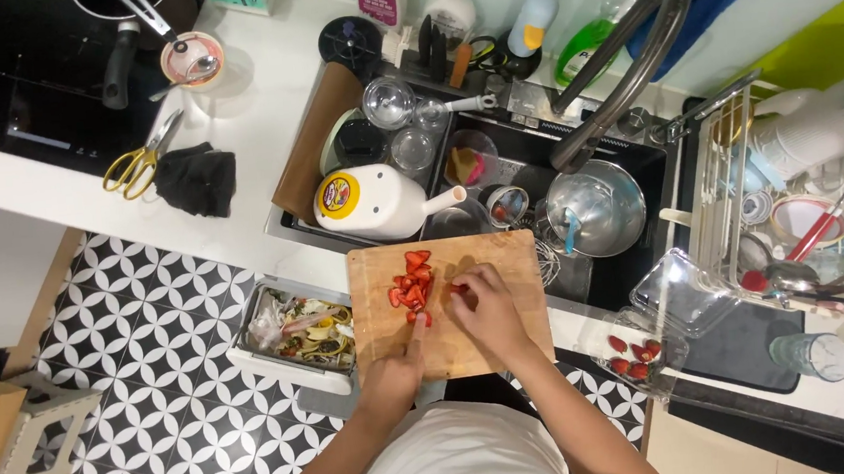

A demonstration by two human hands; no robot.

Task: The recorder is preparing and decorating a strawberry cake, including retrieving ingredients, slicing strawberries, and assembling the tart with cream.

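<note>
Strawberry (458, 287) half hidden under right hand (488, 307)

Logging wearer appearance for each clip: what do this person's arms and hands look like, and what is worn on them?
Both forearms are bare, with no sleeves reaching them. The left hand and right hand wear no gloves; no watch, ring or bracelet can be made out at this size. A white short-sleeved top covers the torso below the arms.
</note>
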